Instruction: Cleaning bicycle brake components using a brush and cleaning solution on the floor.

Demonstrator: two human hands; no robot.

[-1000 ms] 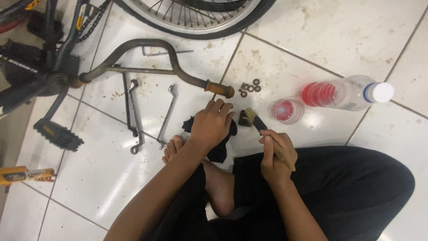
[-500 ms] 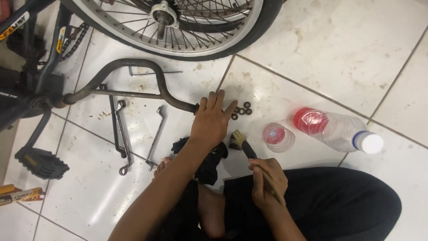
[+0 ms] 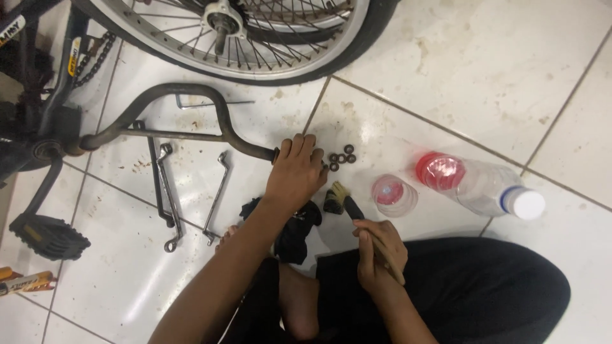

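Note:
My left hand (image 3: 296, 172) is closed around the end of a dark curved metal bike bar (image 3: 185, 95) that lies on the white tiled floor. Just right of that hand lie several small black nuts and washers (image 3: 341, 158). My right hand (image 3: 376, 248) grips the wooden handle of a small paintbrush (image 3: 338, 199), whose dark bristles point towards the left hand. A black rag (image 3: 294, 229) lies under my left forearm, beside my bare foot (image 3: 296, 306).
A bicycle wheel (image 3: 255, 38) spans the top; the frame, chain and a pedal (image 3: 44, 236) are at the left. Wrenches (image 3: 167, 197) and a hex key (image 3: 204, 102) lie on the tiles. A small cup of red liquid (image 3: 394, 194) and a tipped plastic bottle (image 3: 481, 185) sit at the right.
My left hand has left the black rag, reached forward and closed on the end of the metal bar. The right hand with the brush stays put. The view has shifted upward.

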